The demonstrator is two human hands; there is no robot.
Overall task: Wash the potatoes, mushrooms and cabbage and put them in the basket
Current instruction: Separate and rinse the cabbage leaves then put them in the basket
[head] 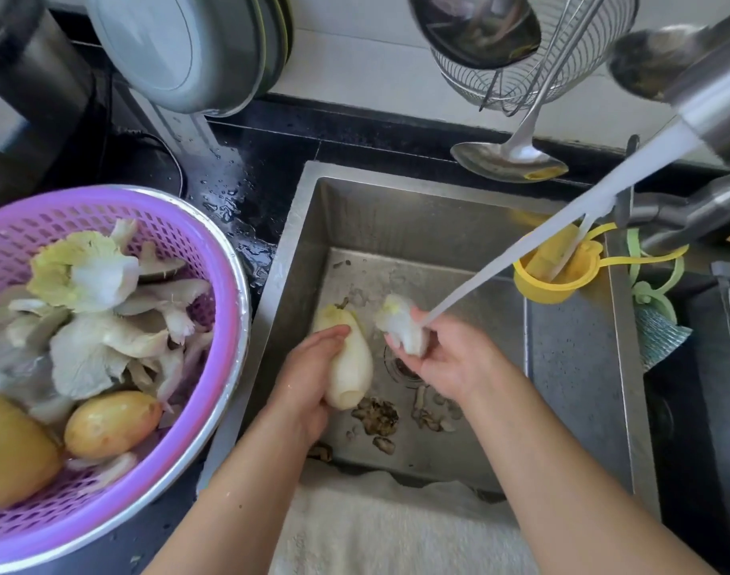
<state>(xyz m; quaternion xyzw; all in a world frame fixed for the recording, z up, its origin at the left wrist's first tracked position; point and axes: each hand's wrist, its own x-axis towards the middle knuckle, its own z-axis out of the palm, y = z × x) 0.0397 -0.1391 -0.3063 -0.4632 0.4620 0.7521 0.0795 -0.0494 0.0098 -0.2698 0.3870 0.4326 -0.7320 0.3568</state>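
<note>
A pale, nubbly towel (396, 529) lies draped over the near rim of the stainless steel sink (570, 367), just under the person's bare forearms. The left hand (309, 367) is curled round the pale white-and-yellow cabbage heart (346, 359), holding it stem end toward the camera above the sink floor. The right hand (446, 359) pinches a small torn white cabbage leaf (400, 325) right where the white stream of tap water (562, 217) lands. To the left, on the wet black desk (247, 159), the round purple plastic basket (214, 259) sits in a metal bowl and already holds yellow-skinned potatoes (110, 421), grey oyster mushrooms (106, 346) and a pale green cabbage leaf (81, 271). The risks look plain. The stream hits at a slant on a cupped leaf, so it could splash onto the towel and desk. The wet, smooth heart could slip from the one-handed grip and fall among the brownish scraps (375, 417) around the drain (400, 367), dirtying it again. The thin leaf might tear or wash from the fingertips toward the drain. Carrying dripping pieces across to the basket would add water to an already slick desk.
</note>
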